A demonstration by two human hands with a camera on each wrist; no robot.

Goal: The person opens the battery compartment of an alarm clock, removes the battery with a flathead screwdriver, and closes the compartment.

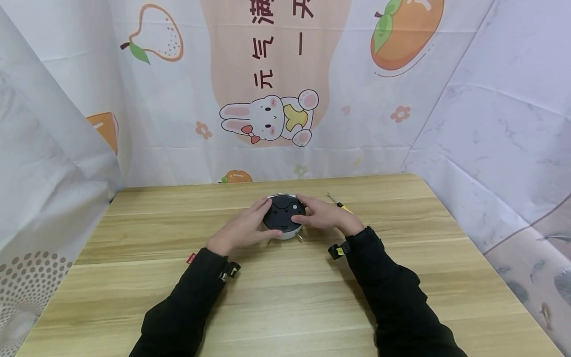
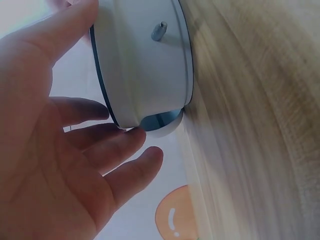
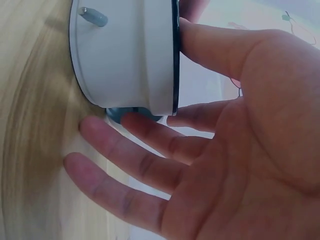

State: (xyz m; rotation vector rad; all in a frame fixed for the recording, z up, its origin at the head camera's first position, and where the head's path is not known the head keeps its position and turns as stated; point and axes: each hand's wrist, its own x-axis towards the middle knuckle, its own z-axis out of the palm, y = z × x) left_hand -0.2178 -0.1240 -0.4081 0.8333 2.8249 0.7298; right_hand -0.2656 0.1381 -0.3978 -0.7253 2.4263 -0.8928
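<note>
A round alarm clock (image 1: pixel 282 213) lies face down on the wooden table, its black back turned up. Its white side wall (image 2: pixel 145 60) and a short metal leg (image 2: pixel 159 31) show in the left wrist view. My left hand (image 1: pixel 243 225) holds the clock's left edge, thumb on the near side and fingers toward the far side. From the right, my right hand (image 1: pixel 324 213) holds it with the thumb on the black back. In the right wrist view, its fingers reach past the rim beside a blue-grey bell (image 3: pixel 135 114).
A screwdriver (image 1: pixel 340 203) with a yellow and black handle lies behind the right wrist. The table's (image 1: pixel 285 307) far edge runs close behind the clock, against a printed curtain (image 1: pixel 169 119). More cloth hangs at both sides.
</note>
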